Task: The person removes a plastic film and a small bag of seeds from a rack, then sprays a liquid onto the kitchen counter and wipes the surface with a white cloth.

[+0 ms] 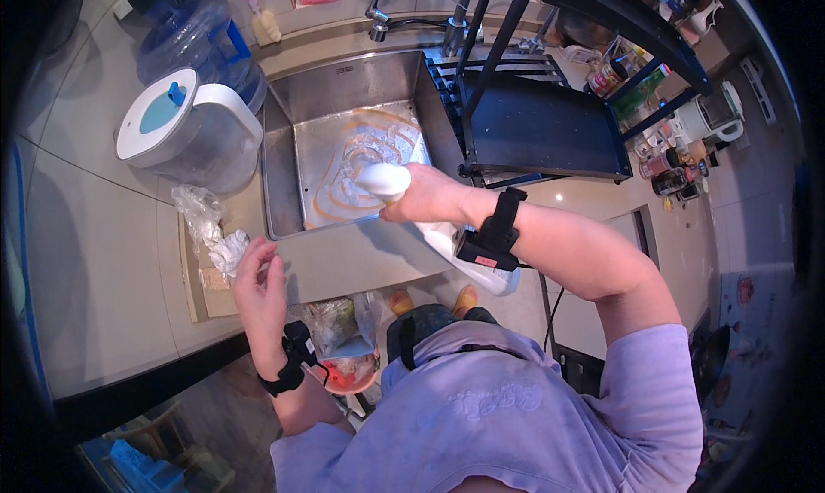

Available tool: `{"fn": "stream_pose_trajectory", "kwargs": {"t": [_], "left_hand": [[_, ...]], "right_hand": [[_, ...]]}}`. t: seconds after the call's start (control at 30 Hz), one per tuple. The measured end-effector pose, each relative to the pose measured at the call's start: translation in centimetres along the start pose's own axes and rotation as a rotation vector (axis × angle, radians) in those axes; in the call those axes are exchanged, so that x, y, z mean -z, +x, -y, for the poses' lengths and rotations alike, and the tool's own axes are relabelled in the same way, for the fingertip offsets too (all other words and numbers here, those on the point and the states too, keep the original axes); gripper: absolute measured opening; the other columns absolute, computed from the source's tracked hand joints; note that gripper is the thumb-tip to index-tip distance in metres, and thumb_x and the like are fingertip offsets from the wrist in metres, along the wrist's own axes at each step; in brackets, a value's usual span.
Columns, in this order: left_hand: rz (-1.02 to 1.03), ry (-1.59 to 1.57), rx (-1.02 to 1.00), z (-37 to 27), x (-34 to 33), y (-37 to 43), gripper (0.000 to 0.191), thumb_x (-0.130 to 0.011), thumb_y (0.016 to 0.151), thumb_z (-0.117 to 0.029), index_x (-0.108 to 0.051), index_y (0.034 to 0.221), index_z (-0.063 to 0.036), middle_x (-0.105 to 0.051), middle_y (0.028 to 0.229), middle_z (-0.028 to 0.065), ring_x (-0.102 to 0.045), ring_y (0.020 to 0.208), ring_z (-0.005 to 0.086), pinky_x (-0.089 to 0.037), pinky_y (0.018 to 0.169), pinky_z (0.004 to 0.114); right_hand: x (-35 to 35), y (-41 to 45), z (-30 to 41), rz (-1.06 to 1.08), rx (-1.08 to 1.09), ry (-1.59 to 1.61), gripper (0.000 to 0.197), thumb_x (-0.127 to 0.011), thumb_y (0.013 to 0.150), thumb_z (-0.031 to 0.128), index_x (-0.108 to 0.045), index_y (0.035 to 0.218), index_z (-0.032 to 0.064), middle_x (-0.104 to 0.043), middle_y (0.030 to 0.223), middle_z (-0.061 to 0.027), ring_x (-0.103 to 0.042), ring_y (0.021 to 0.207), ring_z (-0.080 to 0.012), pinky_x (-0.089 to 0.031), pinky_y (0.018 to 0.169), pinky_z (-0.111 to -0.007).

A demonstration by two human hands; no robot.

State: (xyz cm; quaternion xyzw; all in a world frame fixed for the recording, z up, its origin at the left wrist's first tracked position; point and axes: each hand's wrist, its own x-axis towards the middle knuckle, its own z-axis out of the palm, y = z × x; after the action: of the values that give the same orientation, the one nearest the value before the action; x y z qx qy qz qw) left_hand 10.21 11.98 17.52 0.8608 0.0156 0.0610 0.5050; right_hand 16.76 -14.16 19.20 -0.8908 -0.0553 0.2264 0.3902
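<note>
My right hand (pixel 428 193) grips the neck of a white plastic bottle (pixel 477 271), whose rounded white head (pixel 383 180) points over the stainless steel sink (pixel 445 126). The bottle's body hangs down behind my wrist, partly hidden by it. Orange-yellow streaks (pixel 325 187) loop over the sink's floor, with clear, bubbly liquid around the drain. My left hand (pixel 261 290) holds nothing, its fingers loosely curled and apart. It hovers at the counter's front edge, right beside a crumpled white wad (pixel 229 251) and a clear plastic bag (pixel 196 213).
A water filter pitcher (pixel 200 132) and a large blue water jug (pixel 193 48) stand left of the sink. The metal faucet (pixel 379 26) is behind it. At right rises a black metal rack (pixel 548 126). Below the counter sits a lined waste bin (pixel 348 377).
</note>
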Motion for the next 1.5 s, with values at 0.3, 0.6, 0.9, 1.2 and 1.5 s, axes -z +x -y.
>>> {"fn": "stream_pose_trajectory", "kwargs": {"t": [0.3,0.6,0.9,1.2,1.5], "left_hand": [[0.038,-0.064,0.018,-0.4,-0.3,-1.4,0.019,-0.052,0.081,-0.004,-0.055,0.098,0.003,-0.052,0.112,0.0144,-0.052,0.094,0.0173,-0.043,0.078,0.027],[0.039,-0.114,0.029,-0.1,-0.3,-2.1,0.019,-0.051,0.081,-0.003,-0.054,0.099,0.0023,-0.052,0.112,0.0139,-0.052,0.096,0.0178,-0.042,0.08,0.027],[0.094,-0.139,-0.001,-0.4,-1.1,-2.0,0.019,-0.052,0.08,-0.002,-0.054,0.098,0.0028,-0.053,0.109,0.0124,-0.052,0.089,0.0158,-0.043,0.076,0.026],[0.149,-0.143,-0.013,-1.2,-2.8,-1.6,0.019,-0.051,0.08,-0.001,-0.055,0.098,0.003,-0.056,0.104,0.0114,-0.054,0.089,0.0157,-0.043,0.078,0.026],[0.402,-0.174,-0.028,-2.4,-7.2,-0.7,0.02,-0.049,0.082,-0.002,-0.052,0.101,0.0036,-0.054,0.102,0.0088,-0.051,0.092,0.0152,-0.04,0.082,0.026]], "right_hand": [[1.3,-0.5,-1.7,-0.105,-0.225,-0.141,0.038,-0.064,0.063,0.029,-0.061,0.09,0.0007,-0.06,0.092,-0.0185,-0.058,0.089,-0.0296,-0.046,0.076,-0.034],[5.0,0.4,-4.3,-0.39,-0.231,0.104,0.036,-0.066,0.063,0.022,-0.061,0.088,-0.0031,-0.062,0.086,-0.0173,-0.06,0.083,-0.0265,-0.045,0.072,-0.032],[5.4,2.4,-4.2,-0.438,0.077,0.233,0.034,-0.067,0.063,0.02,-0.061,0.091,0.001,-0.062,0.085,-0.0149,-0.06,0.083,-0.0254,-0.045,0.074,-0.031],[2.1,-3.5,-1.6,-0.405,0.119,0.079,0.04,-0.069,0.064,0.019,-0.057,0.1,0.007,-0.061,0.091,-0.0128,-0.059,0.085,-0.0267,-0.046,0.075,-0.032],[1.1,-14.1,-3.9,-0.74,0.403,0.246,0.047,-0.066,0.066,0.016,-0.046,0.108,0.0075,-0.053,0.102,-0.0119,-0.051,0.096,-0.0315,-0.043,0.079,-0.037]]}}
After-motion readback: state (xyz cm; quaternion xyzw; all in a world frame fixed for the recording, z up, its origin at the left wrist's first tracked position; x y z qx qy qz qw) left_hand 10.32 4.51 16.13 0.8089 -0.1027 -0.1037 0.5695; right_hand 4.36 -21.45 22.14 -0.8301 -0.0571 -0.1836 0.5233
